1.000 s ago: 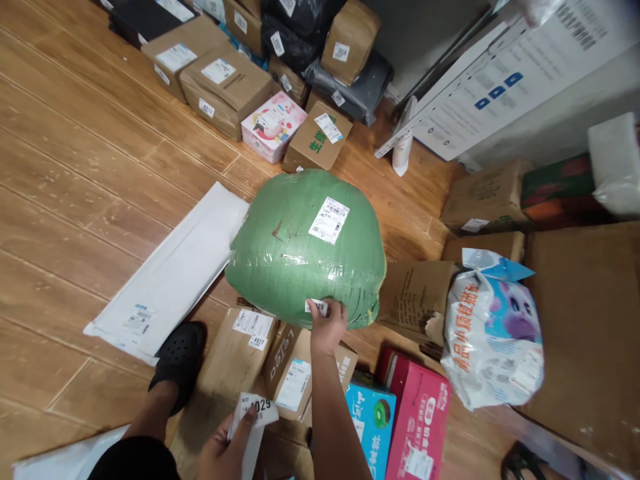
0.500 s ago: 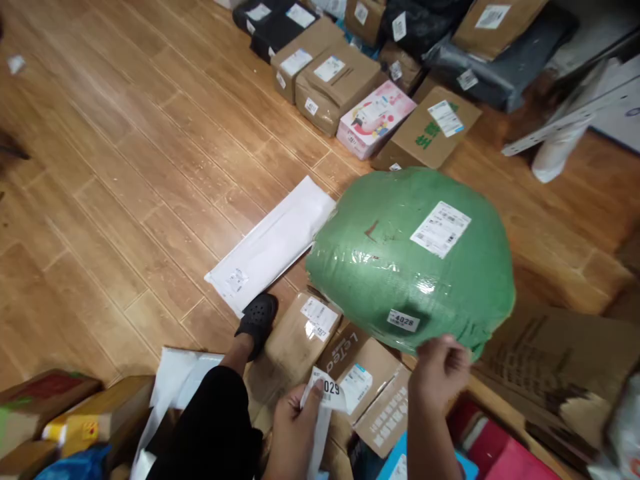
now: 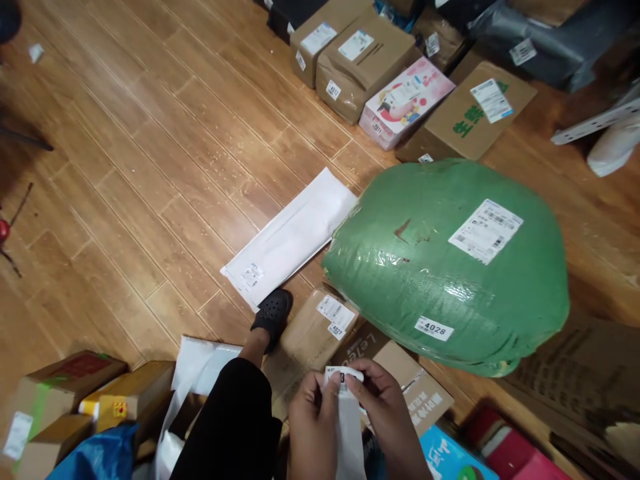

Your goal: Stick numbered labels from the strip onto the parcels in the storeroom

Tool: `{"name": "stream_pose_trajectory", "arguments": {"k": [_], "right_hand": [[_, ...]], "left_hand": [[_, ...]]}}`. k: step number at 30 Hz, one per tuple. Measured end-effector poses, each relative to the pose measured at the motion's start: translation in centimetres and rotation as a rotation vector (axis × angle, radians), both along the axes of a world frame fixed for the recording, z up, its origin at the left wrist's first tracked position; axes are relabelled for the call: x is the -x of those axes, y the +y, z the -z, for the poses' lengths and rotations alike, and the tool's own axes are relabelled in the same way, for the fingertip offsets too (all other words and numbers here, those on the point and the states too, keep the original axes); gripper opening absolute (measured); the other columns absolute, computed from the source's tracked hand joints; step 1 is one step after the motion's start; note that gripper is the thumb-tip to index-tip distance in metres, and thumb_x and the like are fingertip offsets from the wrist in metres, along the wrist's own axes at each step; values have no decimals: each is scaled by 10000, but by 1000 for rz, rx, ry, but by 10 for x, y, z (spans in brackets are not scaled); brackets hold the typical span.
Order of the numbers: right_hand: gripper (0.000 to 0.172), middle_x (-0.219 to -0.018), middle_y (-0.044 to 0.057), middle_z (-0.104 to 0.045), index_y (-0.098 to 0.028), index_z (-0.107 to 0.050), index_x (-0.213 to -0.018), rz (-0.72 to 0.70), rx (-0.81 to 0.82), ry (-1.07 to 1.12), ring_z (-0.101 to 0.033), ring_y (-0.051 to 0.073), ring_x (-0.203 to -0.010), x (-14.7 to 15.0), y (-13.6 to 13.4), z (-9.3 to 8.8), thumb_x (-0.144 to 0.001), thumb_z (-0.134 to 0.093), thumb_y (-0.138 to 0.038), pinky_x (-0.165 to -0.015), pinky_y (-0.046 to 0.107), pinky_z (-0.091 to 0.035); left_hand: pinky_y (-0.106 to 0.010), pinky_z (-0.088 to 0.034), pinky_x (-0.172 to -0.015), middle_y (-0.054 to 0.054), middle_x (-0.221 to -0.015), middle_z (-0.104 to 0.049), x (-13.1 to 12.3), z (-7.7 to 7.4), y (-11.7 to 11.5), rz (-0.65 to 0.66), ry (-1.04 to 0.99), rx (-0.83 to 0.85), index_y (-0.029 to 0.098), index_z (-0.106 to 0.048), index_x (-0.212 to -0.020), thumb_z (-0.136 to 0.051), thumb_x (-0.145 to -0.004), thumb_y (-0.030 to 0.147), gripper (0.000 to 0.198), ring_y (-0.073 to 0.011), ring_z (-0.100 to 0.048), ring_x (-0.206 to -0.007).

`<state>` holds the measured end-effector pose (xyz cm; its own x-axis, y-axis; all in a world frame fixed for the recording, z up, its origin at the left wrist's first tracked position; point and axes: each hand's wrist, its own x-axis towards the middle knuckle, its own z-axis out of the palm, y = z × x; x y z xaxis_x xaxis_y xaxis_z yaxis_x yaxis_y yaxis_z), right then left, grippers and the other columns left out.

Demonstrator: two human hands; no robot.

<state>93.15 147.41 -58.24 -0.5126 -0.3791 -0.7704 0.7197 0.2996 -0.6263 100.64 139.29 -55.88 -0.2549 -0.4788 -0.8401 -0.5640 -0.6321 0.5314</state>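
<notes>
Both my hands meet low in the view on a strip of white printed labels (image 3: 350,420). My left hand (image 3: 314,417) pinches the strip near its top, thumb laid over the printing. From the other side my right hand (image 3: 387,407) pinches the top label, and its number is mostly covered by the thumbs. Just beyond lies a big green taped bundle (image 3: 450,267) with a shipping label and a small sticker reading 4028. A brown carton (image 3: 307,340) bearing a 4027 sticker sits by my black clog (image 3: 273,317). The LeTea carton (image 3: 430,390) is partly behind my right hand.
A long white mailer (image 3: 295,233) lies on the wooden floor left of the bundle. Labelled cartons and a pink box (image 3: 405,100) line the top right. More boxes (image 3: 65,393) and a blue bag (image 3: 100,453) are at bottom left; a blue box (image 3: 453,453) is at bottom right.
My right hand has come away from the green bundle's near edge, down and left to the label strip. My left hand still holds the strip. The view has shifted left.
</notes>
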Motion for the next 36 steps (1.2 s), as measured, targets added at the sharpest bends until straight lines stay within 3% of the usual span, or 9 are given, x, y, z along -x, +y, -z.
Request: {"name": "stream_pose_trajectory", "arguments": {"k": [6,8,10,12,13,19,24,30,36], "right_hand": [[306,-548,3,-607,-186,-645,-620,55,-72,52,-520,150,-527,1,-17,-5,-572,-790,-450,-511,259,-417],[293,-601,20,-642,-189,-658,-633,68,-150,160,-560,172,-578,7,-24,1,-591,-767,-458,-559,277,-449],[312,-690,48,-679,-189,-670,-682,189,-303,332,-595,201,-670,14,-34,16,-623,-725,-491,-631,300,-469],[373,-743,75,-690,-179,-671,-727,312,-417,466,-594,212,-704,23,-47,38,-651,-671,-544,-650,315,-467],[411,-734,81,-687,-171,-672,-741,295,-397,457,-583,207,-670,28,-54,49,-663,-642,-574,-618,315,-461],[505,-596,18,-627,-165,-683,-760,145,-124,329,-467,122,-481,47,-99,91,-727,-539,-648,-464,255,-388],[596,-518,8,-590,-155,-653,-682,151,-23,281,-441,114,-444,49,-126,112,-665,-536,-740,-426,250,-353],[608,-502,10,-589,-162,-635,-682,238,0,279,-463,129,-452,44,-152,144,-688,-490,-752,-431,259,-355],[596,-505,2,-571,-155,-642,-696,292,10,316,-429,112,-438,46,-176,157,-731,-464,-723,-434,254,-348]], "left_hand": [[-215,-334,-508,26,-546,-421,11,-8,-3,5,-44,80,184,-447,-552,-527,-696,725,566,-112,-380,-565],[-211,-327,-485,29,-533,-424,7,-7,1,-12,-43,66,186,-440,-534,-592,-678,681,537,-107,-382,-545],[-219,-321,-446,35,-490,-421,-2,0,0,5,-71,58,193,-470,-523,-660,-631,646,503,-111,-397,-497],[-241,-346,-427,28,-451,-441,-10,15,-13,48,-104,73,204,-567,-558,-665,-624,639,451,-140,-452,-468],[-258,-376,-433,19,-447,-467,-12,26,-25,68,-111,91,213,-624,-612,-646,-644,640,429,-167,-500,-483],[-359,-527,-629,-21,-632,-651,6,114,-120,191,-61,207,296,-685,-791,-671,-693,485,214,-279,-649,-874],[-418,-525,-850,-59,-883,-702,8,167,-140,305,-40,240,297,-669,-750,-678,-675,315,78,-317,-510,-1209],[-431,-447,-1005,-27,-1063,-693,-6,196,-145,450,-15,253,312,-688,-818,-649,-684,293,141,-306,-379,-1326],[-444,-428,-1034,-46,-1063,-697,-8,203,-153,521,9,258,302,-686,-823,-646,-694,380,156,-318,-391,-1315]]}}
